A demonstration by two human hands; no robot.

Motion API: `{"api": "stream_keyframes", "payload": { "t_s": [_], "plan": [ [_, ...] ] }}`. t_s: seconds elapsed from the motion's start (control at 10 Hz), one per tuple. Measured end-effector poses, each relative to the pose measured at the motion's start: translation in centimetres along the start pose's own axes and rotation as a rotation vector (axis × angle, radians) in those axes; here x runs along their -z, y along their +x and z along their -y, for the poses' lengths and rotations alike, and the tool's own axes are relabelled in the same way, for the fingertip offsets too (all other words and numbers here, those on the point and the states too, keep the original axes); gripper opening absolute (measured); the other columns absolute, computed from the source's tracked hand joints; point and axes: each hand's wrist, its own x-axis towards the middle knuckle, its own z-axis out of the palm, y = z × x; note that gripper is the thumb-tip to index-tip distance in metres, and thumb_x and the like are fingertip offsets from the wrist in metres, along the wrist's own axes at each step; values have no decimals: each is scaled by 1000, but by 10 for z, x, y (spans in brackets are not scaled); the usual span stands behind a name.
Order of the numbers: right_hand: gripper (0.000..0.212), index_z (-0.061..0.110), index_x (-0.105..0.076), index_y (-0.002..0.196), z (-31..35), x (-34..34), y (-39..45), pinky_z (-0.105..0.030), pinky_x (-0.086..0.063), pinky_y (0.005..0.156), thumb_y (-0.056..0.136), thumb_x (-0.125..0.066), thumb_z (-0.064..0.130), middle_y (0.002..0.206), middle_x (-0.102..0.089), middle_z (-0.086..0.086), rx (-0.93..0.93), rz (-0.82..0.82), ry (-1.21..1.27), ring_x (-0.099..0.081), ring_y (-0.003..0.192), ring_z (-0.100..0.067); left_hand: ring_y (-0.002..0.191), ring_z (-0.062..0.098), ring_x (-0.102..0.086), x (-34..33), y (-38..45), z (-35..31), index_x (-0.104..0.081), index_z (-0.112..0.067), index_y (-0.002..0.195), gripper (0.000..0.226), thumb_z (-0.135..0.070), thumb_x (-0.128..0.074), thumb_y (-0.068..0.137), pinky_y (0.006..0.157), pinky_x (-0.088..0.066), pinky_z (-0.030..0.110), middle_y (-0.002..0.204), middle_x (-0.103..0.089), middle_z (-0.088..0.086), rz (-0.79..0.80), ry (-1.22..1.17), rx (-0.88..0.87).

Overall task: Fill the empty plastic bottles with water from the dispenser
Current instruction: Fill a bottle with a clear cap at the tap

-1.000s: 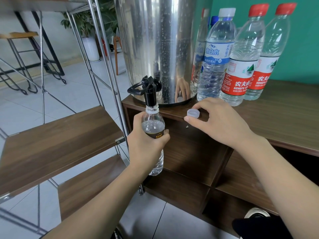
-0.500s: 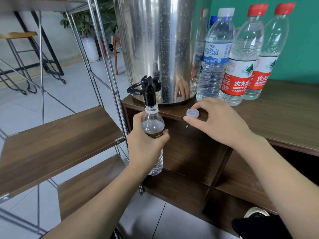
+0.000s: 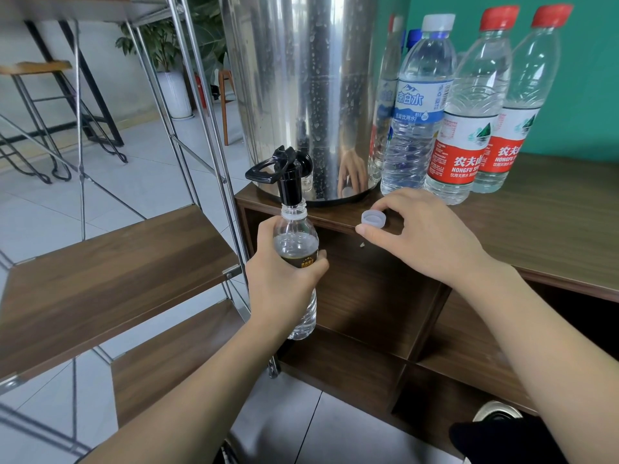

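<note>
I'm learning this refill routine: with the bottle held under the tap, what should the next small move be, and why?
Probably lift the right hand off the loose cap to the tap lever: the left hand already holds the open bottle mouth at the spout.

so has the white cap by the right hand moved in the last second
No. The white cap sits at the same spot near the cabinet top's front edge, just right of the dispenser tap.

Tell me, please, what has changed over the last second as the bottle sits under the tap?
Nothing visibly changed. The left hand still holds the bottle with its mouth under the black tap, and the right hand still pinches the white cap on the cabinet top.
</note>
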Motion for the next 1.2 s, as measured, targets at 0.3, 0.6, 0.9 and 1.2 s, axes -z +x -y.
{"api": "stream_keyframes", "payload": {
  "t_s": [0.3, 0.6, 0.9, 1.2],
  "plan": [
    [48, 31, -66, 110, 0, 1, 0, -37, -47, 94, 87, -51, 71, 113, -61, 13, -5, 6, -7, -51, 109, -9, 93, -7, -67, 0, 0, 0, -56, -28, 126, 62, -16, -90, 75, 78, -46, 4, 100, -71, -17, 12, -8, 0],
    [48, 30, -67, 111, 1, 0, -1, -35, -46, 94, 88, -53, 70, 114, -61, 13, -6, 8, -7, -51, 110, -9, 92, -6, -68, 0, 0, 0, -56, -29, 124, 62, -17, -91, 74, 78, -45, 3, 101, -72, -15, 4, 6, 3],
    [47, 31, -67, 108, 1, -1, -1, -39, -48, 95, 87, -52, 70, 111, -61, 14, -4, -3, 2, -52, 108, -10, 91, -4, -68, -1, 1, 1, -55, -30, 122, 62, -17, -91, 73, 77, -42, 2, 100, -72, -15, -5, 12, 4],
    [47, 31, -66, 110, 2, 1, -1, -39, -48, 95, 88, -52, 70, 114, -61, 13, -12, 7, 1, -51, 110, -10, 92, -3, -69, 0, 0, 1, -55, -30, 123, 63, -16, -91, 74, 77, -45, 4, 102, -72, -14, 5, -4, 3]
  ]
}}
